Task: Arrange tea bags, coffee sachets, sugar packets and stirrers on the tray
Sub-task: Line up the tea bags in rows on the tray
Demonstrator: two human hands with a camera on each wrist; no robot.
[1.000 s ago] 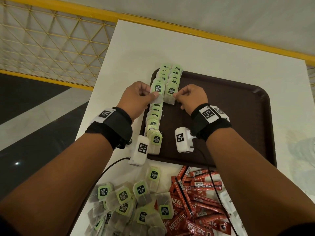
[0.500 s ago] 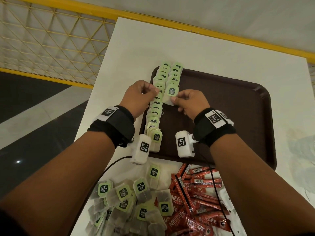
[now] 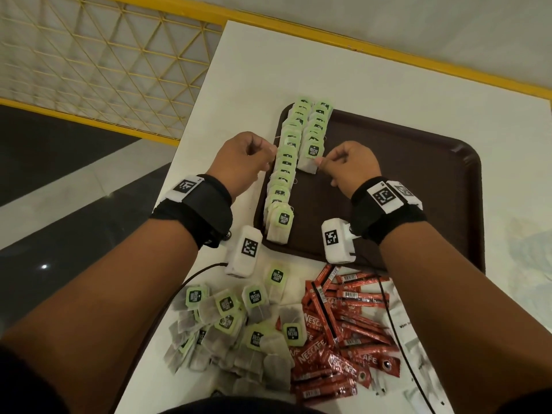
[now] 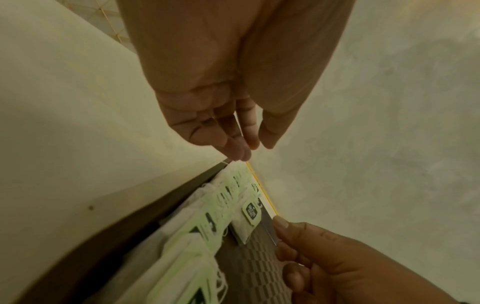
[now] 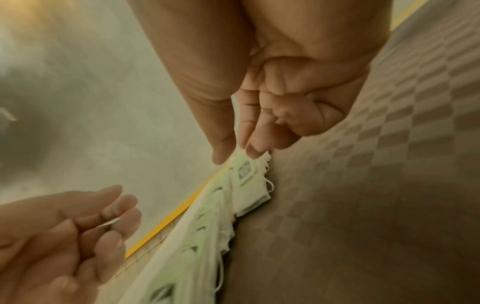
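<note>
Head view: the nearest tea bag (image 3: 310, 158) of the short second row lies on the brown tray (image 3: 418, 186), its edge pinched by the right hand (image 3: 348, 165). The left hand (image 3: 245, 158), fingers loosely curled and holding nothing, hovers just beside the long row (image 3: 283, 174); loose tea bags (image 3: 236, 321) and coffee sachets (image 3: 343, 333) lie on the white table (image 3: 358, 76).

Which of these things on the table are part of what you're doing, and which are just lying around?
Part of the job:
tray
tea bag rows
loose tea bags
coffee sachets
right hand, pinching the front tea bag
left hand

Just lying about:
black cable
white sheet
</note>
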